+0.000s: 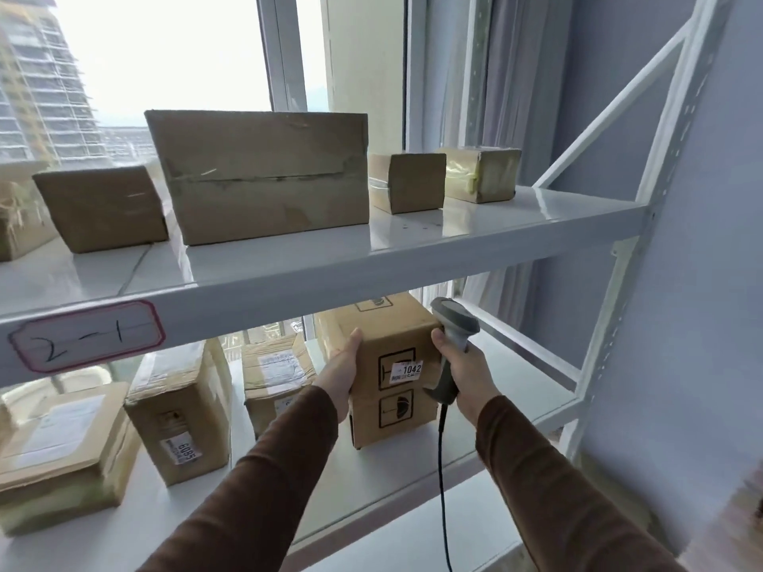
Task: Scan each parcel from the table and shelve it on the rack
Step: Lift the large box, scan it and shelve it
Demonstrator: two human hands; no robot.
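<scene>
Cardboard parcels are sitting on both levels of a white metal rack (413, 258), seen from the head camera.

Upper shelf, left to right: a small tilted box (103, 208), a large worn box (264, 175), a small cube-like box (406, 181), a tape-wrapped box (481, 173). A pink-bordered label (84, 336) reading "2-1" is sticking to the shelf's front edge at left.

Lower shelf, left to right: a flat parcel (62, 452) at far left; an upright box with a "6085" sticker (177, 406); a box with a paper label (276, 373) behind it; then the task parcel (392, 365), standing on the lower shelf toward its right end, with a "1042" sticker (406, 371) and printed handling symbols on its near face.

Left hand (340, 377) is pressing flat against the parcel's left side, thumb lying along the top edge; fingers look straight, not curled round it. Brown sleeve (264, 489) is covering the forearm.

Right hand (466, 373) is gripping a grey barcode scanner (452, 344) by its handle, thumb touching the parcel's right edge. Scanner head is pointing up beside the parcel's top right corner; its black cable (441, 489) is hanging down between the arms.

Windows and a grey curtain (516, 76) are showing behind the rack.
</scene>
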